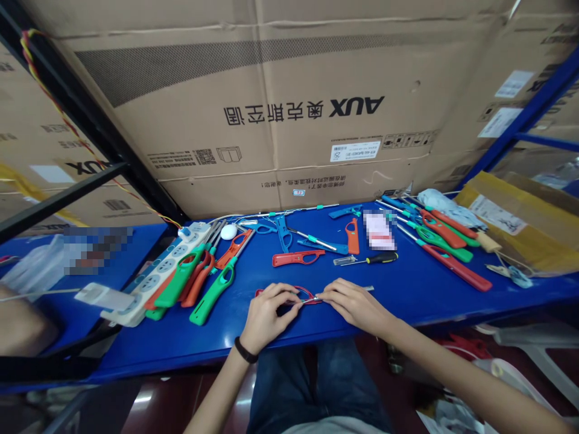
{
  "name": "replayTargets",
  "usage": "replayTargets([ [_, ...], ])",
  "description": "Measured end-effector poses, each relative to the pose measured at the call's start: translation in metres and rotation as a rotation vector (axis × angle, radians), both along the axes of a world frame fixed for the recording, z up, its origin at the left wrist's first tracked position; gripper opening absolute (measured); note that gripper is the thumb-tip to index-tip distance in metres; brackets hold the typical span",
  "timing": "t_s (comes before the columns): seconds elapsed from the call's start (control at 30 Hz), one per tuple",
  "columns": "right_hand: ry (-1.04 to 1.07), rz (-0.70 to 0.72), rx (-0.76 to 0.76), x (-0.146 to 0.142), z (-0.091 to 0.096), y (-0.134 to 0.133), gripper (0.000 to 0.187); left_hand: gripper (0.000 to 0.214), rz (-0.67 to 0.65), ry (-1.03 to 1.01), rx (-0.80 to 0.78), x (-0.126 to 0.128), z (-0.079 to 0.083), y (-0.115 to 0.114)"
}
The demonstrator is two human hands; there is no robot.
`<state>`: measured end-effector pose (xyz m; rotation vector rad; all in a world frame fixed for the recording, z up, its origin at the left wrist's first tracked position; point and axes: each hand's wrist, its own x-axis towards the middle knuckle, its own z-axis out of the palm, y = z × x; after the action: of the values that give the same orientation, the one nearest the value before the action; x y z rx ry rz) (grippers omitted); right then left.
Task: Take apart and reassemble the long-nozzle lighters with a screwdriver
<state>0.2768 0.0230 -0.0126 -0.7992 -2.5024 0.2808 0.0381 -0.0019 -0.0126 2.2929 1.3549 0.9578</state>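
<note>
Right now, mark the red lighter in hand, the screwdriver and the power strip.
red lighter (309,295): head view, exposed red handle loop.
screwdriver (382,257): head view, black grip.
power strip (186,242): head view, socket row near its far end.

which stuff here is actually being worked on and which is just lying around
In hand:
- red lighter, pinched by the left hand and the right hand at the table's near edge

Lying about:
- green lighter
- lighter shell
- screwdriver
- power strip
- cardboard box behind the table
</note>
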Motion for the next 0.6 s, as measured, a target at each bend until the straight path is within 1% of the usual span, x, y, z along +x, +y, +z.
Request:
replayTargets([
  [0.13,0.025,-0.007,-0.01,0.002,-0.001,0.001,0.027,0.012,0.003,0.002,0.005,0.0,0.0,0.0],
  [0.27,0.019,-0.004,-0.073,0.001,-0.001,0.001,0.026,0.01,0.0,0.001,0.004,0.0,0.001,0.0],
  [0.4,-0.038,-0.04,-0.149,0.0,0.004,0.001,0.025,0.01,-0.003,0.004,0.001,0.0,0.001,-0.001],
  [0.47,-0.063,-0.064,-0.233,0.0,0.009,0.002,0.025,0.009,-0.002,0.0,0.005,0.0,0.0,-0.002],
  [0.6,-0.062,-0.081,-0.492,0.0,0.021,0.003,0.023,0.009,-0.009,-0.009,0.016,-0.001,-0.002,-0.001],
])
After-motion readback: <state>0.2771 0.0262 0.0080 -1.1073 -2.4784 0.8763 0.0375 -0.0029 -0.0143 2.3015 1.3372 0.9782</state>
